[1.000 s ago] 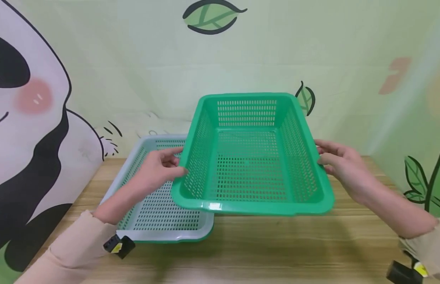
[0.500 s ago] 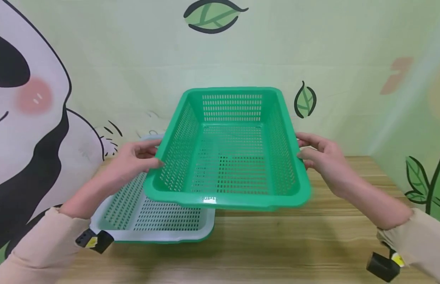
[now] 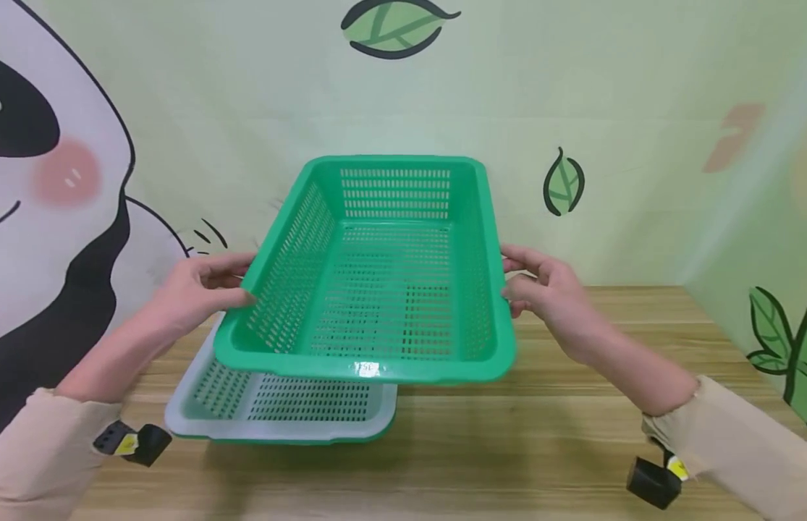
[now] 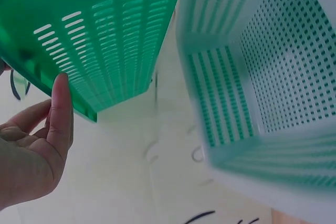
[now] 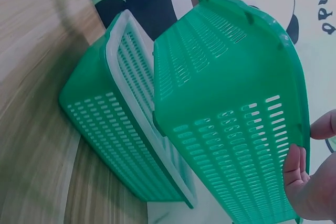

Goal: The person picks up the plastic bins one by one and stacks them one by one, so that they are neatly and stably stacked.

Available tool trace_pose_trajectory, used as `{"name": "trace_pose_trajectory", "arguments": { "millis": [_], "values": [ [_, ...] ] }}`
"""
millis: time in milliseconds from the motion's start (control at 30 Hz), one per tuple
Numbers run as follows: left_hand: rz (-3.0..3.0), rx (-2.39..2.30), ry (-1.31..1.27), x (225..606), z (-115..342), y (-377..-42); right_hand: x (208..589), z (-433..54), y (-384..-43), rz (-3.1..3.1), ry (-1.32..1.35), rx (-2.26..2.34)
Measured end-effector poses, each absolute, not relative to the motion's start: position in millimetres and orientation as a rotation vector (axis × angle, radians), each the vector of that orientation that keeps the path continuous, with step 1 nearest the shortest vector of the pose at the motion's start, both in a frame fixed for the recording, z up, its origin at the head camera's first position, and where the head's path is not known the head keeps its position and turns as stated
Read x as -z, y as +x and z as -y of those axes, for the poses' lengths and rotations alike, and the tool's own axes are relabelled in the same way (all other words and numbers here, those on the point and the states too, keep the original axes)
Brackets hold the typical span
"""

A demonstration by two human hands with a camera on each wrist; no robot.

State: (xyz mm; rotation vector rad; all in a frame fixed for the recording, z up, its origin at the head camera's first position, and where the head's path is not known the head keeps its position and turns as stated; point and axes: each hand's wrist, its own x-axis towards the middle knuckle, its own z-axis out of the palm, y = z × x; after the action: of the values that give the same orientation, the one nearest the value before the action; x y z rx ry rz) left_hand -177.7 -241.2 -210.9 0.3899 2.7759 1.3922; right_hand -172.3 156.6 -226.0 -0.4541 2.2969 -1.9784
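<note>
A green plastic basket with slotted walls hangs in the air in the head view, its open top tilted toward me. My left hand pinches its left rim, thumb on top and fingers beneath. On the opposite side, my right hand grips the right rim in the same way. Below and behind it, a white basket nested in a green one stands on the table, partly hidden by the raised basket. In the right wrist view the raised basket's bottom edge is close over the white rim.
The wood-grain table runs back to a pale green cloth backdrop printed with leaves and a panda. Small black cameras are strapped at both wrists, over light sleeves.
Both hands have carried the green basket leftward and slightly up, so that it now covers more of the white basket. The stacked baskets on the table have stayed put.
</note>
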Motion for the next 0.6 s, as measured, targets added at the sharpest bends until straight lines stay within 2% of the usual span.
{"name": "trace_pose_trajectory", "arguments": {
  "millis": [600],
  "values": [
    [-2.870, -1.203, 0.256, 225, 282, -177, 243, -117, -174, -2.212, -0.480, 2.059]
  ]
}}
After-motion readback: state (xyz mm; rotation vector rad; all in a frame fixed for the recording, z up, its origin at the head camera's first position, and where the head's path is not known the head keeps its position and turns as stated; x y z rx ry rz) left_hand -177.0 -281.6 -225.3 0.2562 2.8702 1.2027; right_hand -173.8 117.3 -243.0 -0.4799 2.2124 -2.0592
